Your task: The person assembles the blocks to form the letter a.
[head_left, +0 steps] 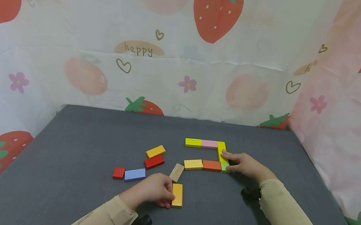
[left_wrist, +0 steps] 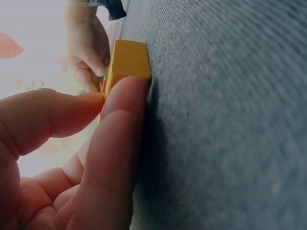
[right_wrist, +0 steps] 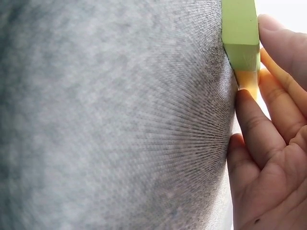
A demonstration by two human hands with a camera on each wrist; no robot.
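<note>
My left hand [head_left: 156, 188] holds an orange-yellow block [head_left: 177, 196] at its left long side, thumb on the upper edge. In the left wrist view, a finger lies against that block [left_wrist: 129, 60]. Beyond it, a light wooden block [head_left: 176, 172] lies tilted. My right hand [head_left: 249, 166] touches the right corner of a block line with fairly straight fingers. Its thumb is at the light green block [head_left: 224, 167], its index finger at the upright yellow block [head_left: 221, 151]. The right wrist view shows the green block [right_wrist: 240, 28] beside the thumb.
The line also has a pale yellow block [head_left: 193, 164], an orange block [head_left: 212, 165], a pink block [head_left: 209, 144] and another yellow block [head_left: 193, 143]. To the left lie a yellow block [head_left: 156, 151], a red block [head_left: 154, 162], a blue block [head_left: 135, 175] and a small red block [head_left: 119, 173].
</note>
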